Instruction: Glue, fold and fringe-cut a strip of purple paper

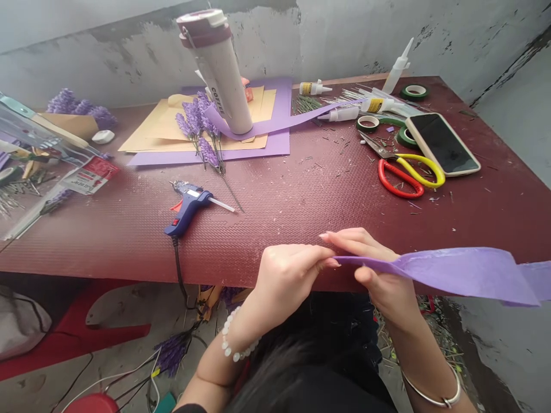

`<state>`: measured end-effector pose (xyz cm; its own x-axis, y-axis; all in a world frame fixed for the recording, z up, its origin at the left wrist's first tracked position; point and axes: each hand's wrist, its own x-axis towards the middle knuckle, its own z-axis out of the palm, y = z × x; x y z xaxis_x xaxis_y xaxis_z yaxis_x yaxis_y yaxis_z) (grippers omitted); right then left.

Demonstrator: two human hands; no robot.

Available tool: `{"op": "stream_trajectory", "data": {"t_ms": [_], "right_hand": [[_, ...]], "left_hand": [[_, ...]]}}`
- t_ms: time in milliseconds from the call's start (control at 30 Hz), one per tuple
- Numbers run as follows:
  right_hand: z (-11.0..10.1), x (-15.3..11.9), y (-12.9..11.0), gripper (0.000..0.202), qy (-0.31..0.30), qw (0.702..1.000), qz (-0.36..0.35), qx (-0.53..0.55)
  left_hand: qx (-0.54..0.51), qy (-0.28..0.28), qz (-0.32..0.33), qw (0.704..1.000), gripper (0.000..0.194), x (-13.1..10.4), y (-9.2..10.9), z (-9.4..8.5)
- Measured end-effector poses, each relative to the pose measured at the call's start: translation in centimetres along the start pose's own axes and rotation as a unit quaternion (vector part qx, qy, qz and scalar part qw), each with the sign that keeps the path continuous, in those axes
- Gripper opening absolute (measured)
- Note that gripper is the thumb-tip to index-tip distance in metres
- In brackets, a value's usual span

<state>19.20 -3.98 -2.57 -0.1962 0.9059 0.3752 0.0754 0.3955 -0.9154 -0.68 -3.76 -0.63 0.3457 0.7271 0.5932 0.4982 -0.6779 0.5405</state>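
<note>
A long strip of purple paper [465, 269] stretches from between my hands past the right edge of the view. My left hand [286, 269] is closed, thumb and fingers pinching the strip's narrow, folded-looking end. Just to its right, my right hand [385, 272] has its fingers stretched out and its thumb apart, with the strip passing between them across the hand. Both hands are above the table's front edge. On the table beyond lies a blue hot glue gun [189, 209] with a glue stick in its back.
Red-and-yellow scissors [400, 178] and a phone [443, 143] lie at the right, near tape rolls [414, 92] and glue bottles [396, 71]. A coffee tumbler [226, 80] stands on paper sheets [146, 132] beside lavender stems [193, 117]. The glue gun's cord [178, 269] hangs over the front edge.
</note>
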Motion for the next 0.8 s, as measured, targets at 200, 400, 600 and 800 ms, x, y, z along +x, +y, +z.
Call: {"op": "stream_trajectory", "data": {"t_ms": [200, 400, 600, 800], "right_hand": [[0.53, -0.36, 0.59, 0.032, 0.048, 0.999, 0.004, 0.017], [0.34, -0.2, 0.21, 0.035, 0.016, 1.0, 0.002, -0.008], [0.13, -0.6, 0.5, 0.048, 0.03, 0.999, 0.011, 0.001], [0.5, -0.26, 0.42, 0.03, 0.037, 0.999, -0.035, -0.006]], "left_hand": [[0.026, -0.018, 0.006, 0.999, 0.029, 0.1, -0.17, -0.26], [0.024, 0.003, 0.032, 0.999, 0.03, 0.19, 0.0, 0.13], [0.047, 0.005, 0.02, 0.999, 0.023, 0.05, -0.1, -0.53], [0.053, -0.015, 0.017, 0.998, 0.029, 0.08, -0.03, -0.02]]}}
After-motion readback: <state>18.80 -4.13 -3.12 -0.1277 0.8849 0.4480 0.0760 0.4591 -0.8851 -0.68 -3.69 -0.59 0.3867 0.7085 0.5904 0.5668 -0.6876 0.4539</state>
